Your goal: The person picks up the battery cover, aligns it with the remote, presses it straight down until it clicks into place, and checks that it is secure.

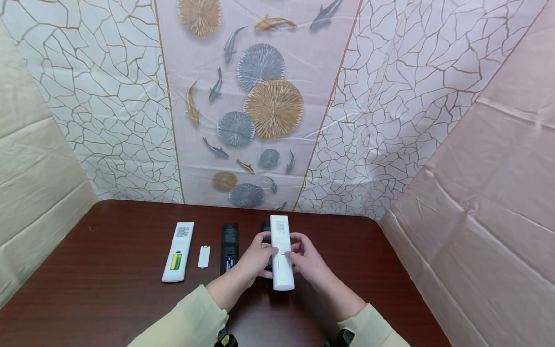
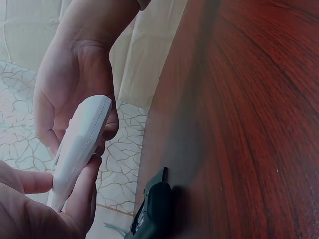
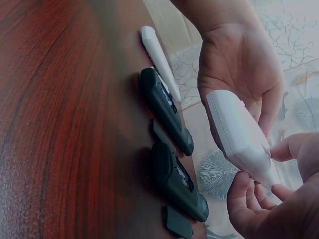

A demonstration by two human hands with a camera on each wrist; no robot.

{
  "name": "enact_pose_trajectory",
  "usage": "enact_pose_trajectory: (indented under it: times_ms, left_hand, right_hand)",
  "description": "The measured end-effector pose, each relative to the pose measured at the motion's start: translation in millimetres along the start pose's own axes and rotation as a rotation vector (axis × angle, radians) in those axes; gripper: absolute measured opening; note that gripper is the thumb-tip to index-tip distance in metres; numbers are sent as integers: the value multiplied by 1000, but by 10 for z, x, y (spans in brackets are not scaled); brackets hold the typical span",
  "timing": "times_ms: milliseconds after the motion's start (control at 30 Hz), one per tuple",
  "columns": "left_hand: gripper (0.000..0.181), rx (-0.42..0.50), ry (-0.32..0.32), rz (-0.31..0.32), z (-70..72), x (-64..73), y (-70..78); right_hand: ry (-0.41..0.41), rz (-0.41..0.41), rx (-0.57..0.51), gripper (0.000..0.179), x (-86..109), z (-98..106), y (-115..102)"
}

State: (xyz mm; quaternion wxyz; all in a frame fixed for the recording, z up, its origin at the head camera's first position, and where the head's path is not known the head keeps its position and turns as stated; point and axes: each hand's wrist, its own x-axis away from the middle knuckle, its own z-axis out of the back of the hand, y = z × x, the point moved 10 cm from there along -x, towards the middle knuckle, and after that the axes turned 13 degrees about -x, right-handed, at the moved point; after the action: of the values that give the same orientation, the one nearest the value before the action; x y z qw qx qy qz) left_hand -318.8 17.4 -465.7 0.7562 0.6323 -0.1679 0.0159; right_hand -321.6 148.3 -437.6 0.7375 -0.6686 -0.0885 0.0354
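Observation:
Both hands hold a white remote control (image 1: 279,233) above the table, its back facing up. My left hand (image 1: 256,258) grips its left edge, thumb on the back face. On the other edge, my right hand (image 1: 307,258) grips it with its thumb near the battery cover (image 1: 283,271), where a raised seam shows. Beneath it lies a black remote (image 3: 174,184), mostly hidden in the head view. Another black remote (image 1: 230,238) lies to the left, its battery compartment uncovered and batteries showing.
Farther left on the brown table (image 1: 108,270) lies a second white remote (image 1: 178,250) with a green-yellow battery in its uncovered compartment. A loose white battery cover (image 1: 204,257) lies beside it. Black covers (image 3: 177,222) lie near the black remotes. A patterned curtain (image 1: 243,159) hangs behind the table.

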Motion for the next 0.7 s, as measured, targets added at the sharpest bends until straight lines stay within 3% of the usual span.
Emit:
enact_pose_trajectory:
  times_ms: [700]
  left_hand:
    - [65,-28,-14,-11,-21,18,22]
  right_hand:
    - [-13,2,34,49,-3,28,8]
